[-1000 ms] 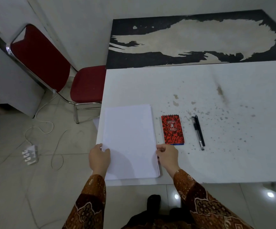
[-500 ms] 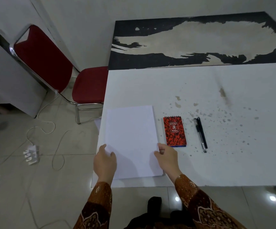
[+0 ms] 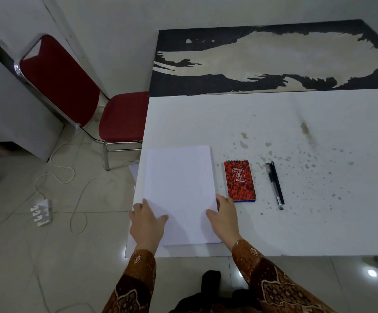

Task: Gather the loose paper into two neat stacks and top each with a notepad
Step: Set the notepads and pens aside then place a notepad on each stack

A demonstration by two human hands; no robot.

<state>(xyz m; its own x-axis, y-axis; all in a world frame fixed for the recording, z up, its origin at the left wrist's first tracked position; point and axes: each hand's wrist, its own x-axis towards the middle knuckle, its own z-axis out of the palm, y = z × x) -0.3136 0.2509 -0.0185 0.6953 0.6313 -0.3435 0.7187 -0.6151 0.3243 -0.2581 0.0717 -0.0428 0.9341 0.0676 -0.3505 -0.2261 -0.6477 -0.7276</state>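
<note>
Head view gives me the left hand (image 3: 147, 224) lying with relaxed, spread fingers on the near left part of the paper stack (image 3: 179, 190), while the right hand (image 3: 224, 216) rests loosely open on its near right edge, neither one clamped on anything. From my screen I see the stack at the near left corner of the white counter (image 3: 274, 123), the red notepad (image 3: 239, 180) flat just beside it on the right and close to the right hand, and a black pen (image 3: 275, 184) past that. Off the counter's left side I see a red chair (image 3: 88, 102) and a power strip (image 3: 40, 211) on the floor.
</note>
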